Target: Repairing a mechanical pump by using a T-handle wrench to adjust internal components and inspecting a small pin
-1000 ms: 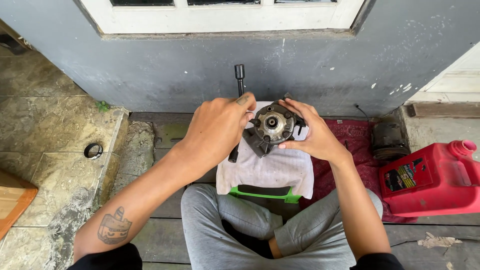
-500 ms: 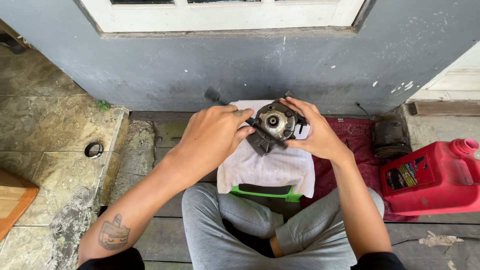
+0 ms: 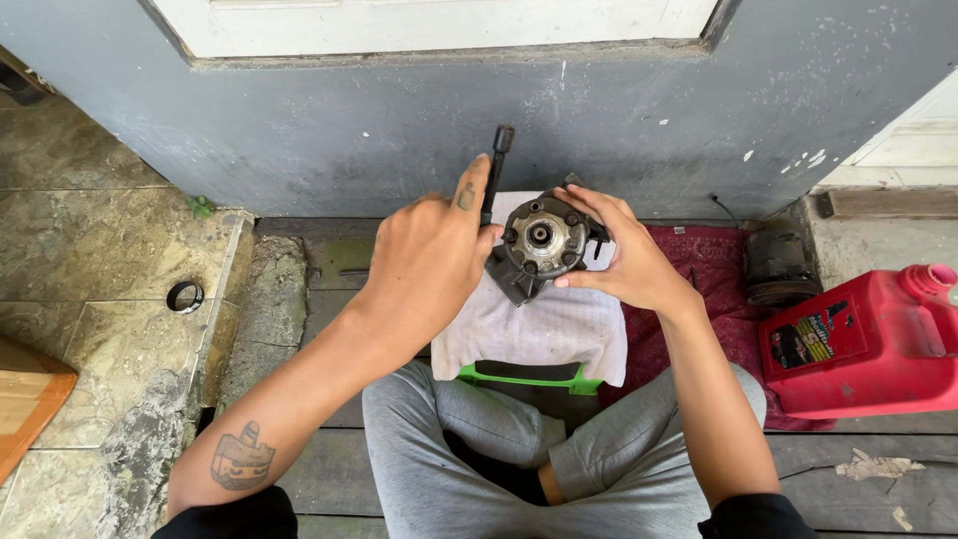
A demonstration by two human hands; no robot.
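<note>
Grey wall (image 3: 299, 130) ahead; your left hand (image 3: 429, 260) is closed around a black wrench (image 3: 496, 165), your right hand (image 3: 624, 260) cups the round metal part (image 3: 542, 240), probably resting on the white cloth (image 3: 539, 334).

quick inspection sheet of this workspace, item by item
surface: white cloth spread over a green-edged stand, on dark wooden planks
job's things: round metal machine part with a bolted hub, held over the cloth; dark tool handle sticking up
clutter: red jerry can at right, dark cylindrical part beside it, black ring on the stone tiles, paper scrap
grippers: left hand closed around the tool handle; right hand gripping the machine part
cables: thin dark wire by the wall
surroundings: grey wall, red mat, person sitting cross-legged in grey trousers
</note>
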